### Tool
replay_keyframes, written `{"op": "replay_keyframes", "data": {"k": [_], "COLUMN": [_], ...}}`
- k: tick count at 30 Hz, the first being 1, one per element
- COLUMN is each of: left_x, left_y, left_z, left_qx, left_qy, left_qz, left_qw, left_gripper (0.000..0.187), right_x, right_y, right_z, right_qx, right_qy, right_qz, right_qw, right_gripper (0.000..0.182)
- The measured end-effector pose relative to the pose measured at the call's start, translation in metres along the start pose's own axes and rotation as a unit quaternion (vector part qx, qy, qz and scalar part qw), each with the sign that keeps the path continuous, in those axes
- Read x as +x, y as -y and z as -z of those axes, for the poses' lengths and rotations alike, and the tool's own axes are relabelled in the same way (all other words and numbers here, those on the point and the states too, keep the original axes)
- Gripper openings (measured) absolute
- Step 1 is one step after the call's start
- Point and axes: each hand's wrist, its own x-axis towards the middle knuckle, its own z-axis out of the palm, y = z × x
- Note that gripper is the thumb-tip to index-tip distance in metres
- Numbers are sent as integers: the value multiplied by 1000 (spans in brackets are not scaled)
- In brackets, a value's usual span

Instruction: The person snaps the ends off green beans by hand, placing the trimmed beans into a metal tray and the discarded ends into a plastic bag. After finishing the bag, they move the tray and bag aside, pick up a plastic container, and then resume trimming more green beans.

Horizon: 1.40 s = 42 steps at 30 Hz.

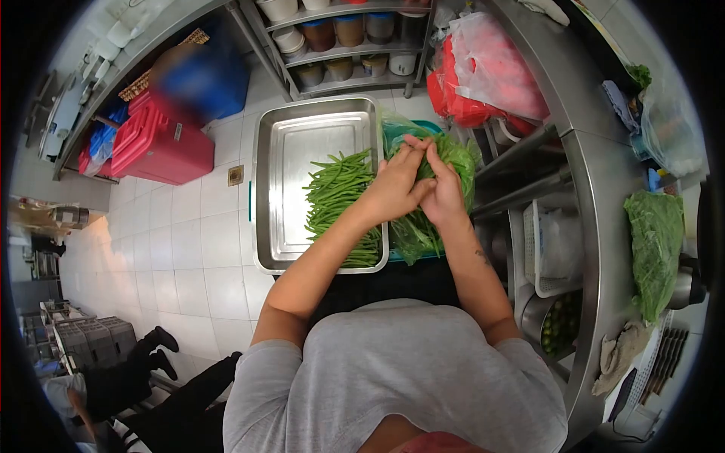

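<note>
My left hand and my right hand meet over a clear plastic bag of green beans. Their fingers are drawn together and overlap; whatever may be between them is hidden. Just left of the hands, a large rectangular steel tray holds a pile of loose green beans along its right side. The bag lies against the tray's right edge, over a teal container that is partly covered.
A steel counter runs along the right, with a bag of leafy greens on it. Shelves with tubs stand ahead. A pink cooler box sits on the left floor. Another person's legs show at lower left.
</note>
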Motion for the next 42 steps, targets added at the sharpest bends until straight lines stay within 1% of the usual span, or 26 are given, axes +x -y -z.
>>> {"op": "replay_keyframes", "data": {"k": [2,3,5,6,7,8,9,12,14,15,17,18,20,21,22,24,25,27,30,32,35,36,38,39,41,42], "left_x": [2,2,-1,-3,-8,-17,-26,-59,-83,-87,-91,-85,-60,-49,-39,-23,-16,-6,4,10,10,8,-2,-2,0,0], "left_y": [14,15,18,17,11,17,24,44,63,63,61,60,56,54,53,65,65,63,68,79,74,70,59,55,47,46], "left_z": [-7,-5,-1,5,18,27,37,70,71,69,64,60,45,34,22,-10,-19,-33,-41,-41,-29,-28,-29,-32,-40,-43], "left_qx": [-14,-39,-91,-117,-99,-63,-25,84,179,217,291,262,203,221,240,302,333,287,191,112,131,157,206,221,252,247], "left_qy": [-13,-19,-1,6,58,53,48,114,173,157,122,103,65,85,104,67,49,89,162,200,233,239,249,272,318,277], "left_qz": [-18,-15,31,55,144,115,86,107,126,102,54,39,6,8,9,-16,-27,-20,-36,-37,-21,-46,-98,-87,-65,-84], "left_qw": [1000,999,995,992,983,990,995,984,960,958,948,959,977,971,965,951,941,954,967,973,963,957,941,932,912,925], "left_gripper": [63,57,48,44,30,26,21,26,29,29,29,27,23,23,24,20,18,18,18,19,20,21,25,26,29,30], "right_x": [5,4,-1,-3,-5,-7,-9,-6,-18,-26,-37,-41,-44,-45,-46,-46,-46,-48,-49,-52,-55,-57,-62,-63,-62,-61], "right_y": [0,0,4,11,20,29,36,48,43,41,30,22,0,-9,-15,-25,-24,-22,-32,-24,-9,-4,2,4,11,16], "right_z": [1,0,-5,-4,0,2,1,62,83,87,65,53,42,40,41,43,42,41,56,61,47,43,39,38,43,46], "right_qx": [1,-10,-34,-74,-112,-150,-203,-369,-433,-465,-580,-633,-671,-689,-729,-801,-796,-783,-722,-691,-627,-603,-602,-601,-663,-693], "right_qy": [34,71,144,134,124,115,57,58,64,68,103,119,123,124,109,79,78,72,66,68,95,106,163,192,191,189], "right_qz": [-42,-56,-85,-102,-119,-135,-69,-12,-57,-80,-42,-22,18,38,38,42,16,-38,-116,-128,-153,-164,-143,-132,-102,-86], "right_qw": [999,996,985,983,979,973,975,928,897,879,807,764,731,713,675,592,601,617,679,708,758,774,769,765,717,690], "right_gripper": [36,38,43,45,47,49,42,29,23,20,20,20,24,26,29,33,35,37,30,23,16,14,15,16,18,20]}}
